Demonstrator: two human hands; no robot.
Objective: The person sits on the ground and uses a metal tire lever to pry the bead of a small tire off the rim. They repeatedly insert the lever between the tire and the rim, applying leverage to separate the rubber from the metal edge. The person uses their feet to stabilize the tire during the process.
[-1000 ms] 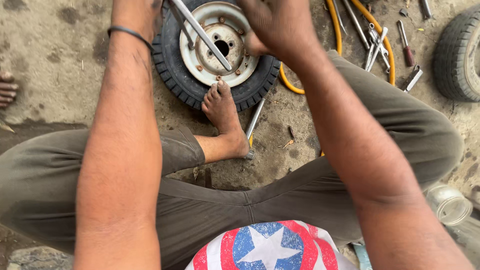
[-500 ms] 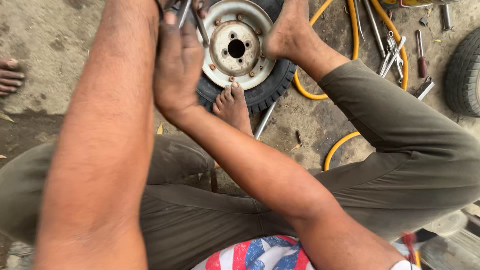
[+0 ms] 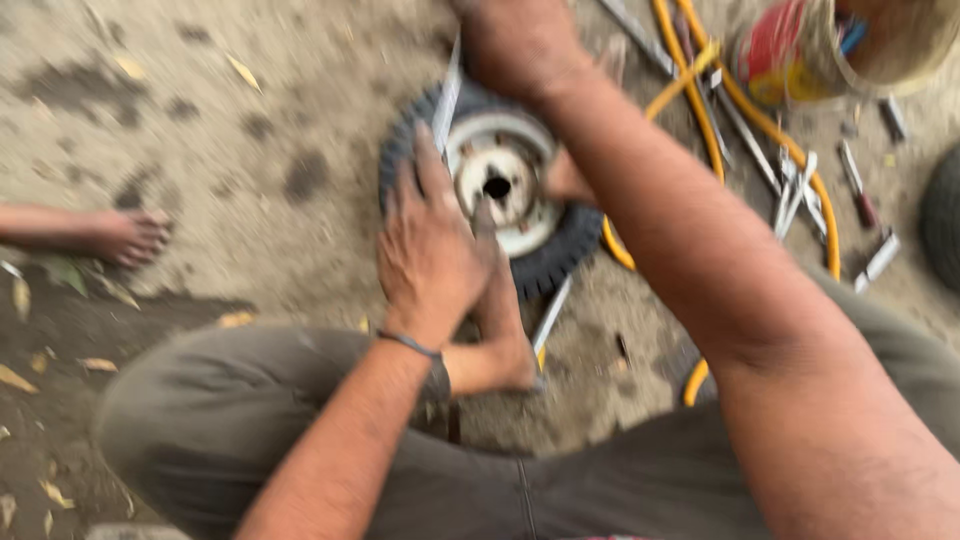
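Note:
A small wheel with a black tyre [image 3: 560, 255] and a white rim [image 3: 520, 225] lies on the dirt ground in front of me. My left hand [image 3: 430, 240], with a dark band at the wrist, rests flat on the tyre's near-left side with its fingers spread. A flat metal bar [image 3: 446, 100] stands tilted at the tyre's left edge, just beyond my left fingertips. My right hand [image 3: 520, 40] is closed at the top of the view, beside the bar's upper end; blur hides the grip. My bare foot [image 3: 500, 320] presses on the tyre's near edge.
A yellow hose [image 3: 700, 110] loops right of the wheel, with several metal hand tools [image 3: 795, 195] beside it. A bucket [image 3: 880, 45] stands at the top right and another tyre [image 3: 945, 220] at the right edge. Another person's bare foot [image 3: 130, 235] rests at the left.
My left hand has come down onto the tyre with its fingers spread. My right hand has moved to the far side, by the bar's top. The view has shifted and blurred.

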